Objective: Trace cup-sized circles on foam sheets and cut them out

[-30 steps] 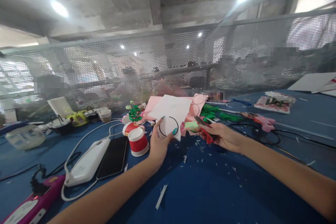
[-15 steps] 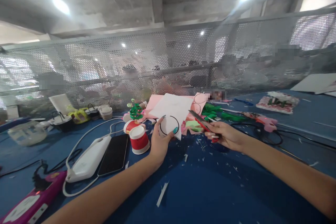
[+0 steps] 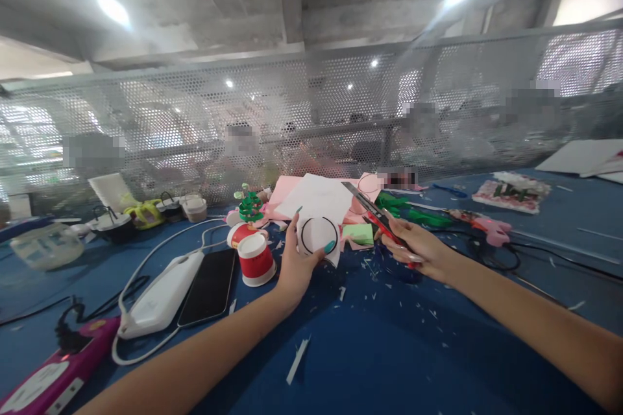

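Note:
My left hand [image 3: 298,266] grips the near end of a white paper sheet [image 3: 318,194], its thumb with a teal nail pressed on it. A black circle [image 3: 319,235] is drawn under that thumb. My right hand [image 3: 416,245] is closed around red-handled scissors [image 3: 374,207], just right of the paper. Their long grey blade points up and left, apart from the circle. Fingers hide much of the handles. Close to my left hand stand a red and white paper cup [image 3: 256,260] and another cup [image 3: 239,233] lying behind it.
Pink paper [image 3: 287,191] and green scraps [image 3: 357,233] lie beyond my hands. To the left are a phone [image 3: 208,288], a white power bank [image 3: 163,295], cables and a purple power strip [image 3: 68,366]. A pink glue gun [image 3: 491,228] lies right. A perforated screen [image 3: 311,110] stands behind.
The paper's circle has turned more toward me and shifted slightly right in my left hand. My right hand has tilted the scissors, and their blade tip has risen up and left.

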Tool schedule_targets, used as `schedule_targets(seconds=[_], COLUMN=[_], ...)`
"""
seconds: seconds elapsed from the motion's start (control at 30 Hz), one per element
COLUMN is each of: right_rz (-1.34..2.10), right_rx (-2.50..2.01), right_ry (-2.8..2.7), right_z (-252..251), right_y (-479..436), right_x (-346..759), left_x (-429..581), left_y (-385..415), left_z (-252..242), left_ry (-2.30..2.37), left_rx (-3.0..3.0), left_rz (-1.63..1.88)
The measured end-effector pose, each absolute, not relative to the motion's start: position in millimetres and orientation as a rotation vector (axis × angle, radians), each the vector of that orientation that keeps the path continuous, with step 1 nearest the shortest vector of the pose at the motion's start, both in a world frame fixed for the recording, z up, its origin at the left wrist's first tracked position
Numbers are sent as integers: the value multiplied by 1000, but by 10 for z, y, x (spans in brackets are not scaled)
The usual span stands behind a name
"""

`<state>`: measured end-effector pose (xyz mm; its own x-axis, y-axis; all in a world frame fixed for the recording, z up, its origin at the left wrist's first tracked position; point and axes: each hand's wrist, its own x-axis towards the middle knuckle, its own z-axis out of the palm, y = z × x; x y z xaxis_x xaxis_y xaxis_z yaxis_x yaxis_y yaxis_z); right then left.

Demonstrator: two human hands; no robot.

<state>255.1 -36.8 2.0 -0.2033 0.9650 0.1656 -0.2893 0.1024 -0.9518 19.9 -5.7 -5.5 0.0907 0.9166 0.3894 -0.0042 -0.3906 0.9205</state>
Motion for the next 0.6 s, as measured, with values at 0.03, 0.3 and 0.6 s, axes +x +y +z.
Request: schedule_targets(seconds=[0.03, 0.3, 0.6], right_rz=[1369, 1328, 1519], right_rx=[-805, -767, -856], right_ry=[-1212, -1048, -1120], right_z=[18, 100, 123], right_y=[-375, -417, -458], right_x=[2552, 2527, 2507], left_x=[199, 207, 227], left_y=[-46, -5, -50], left_z=[-65, -90, -72], left_ry=[936, 971, 890], left_rx=[1563, 1642, 1570], left_rz=[1414, 1375, 1347])
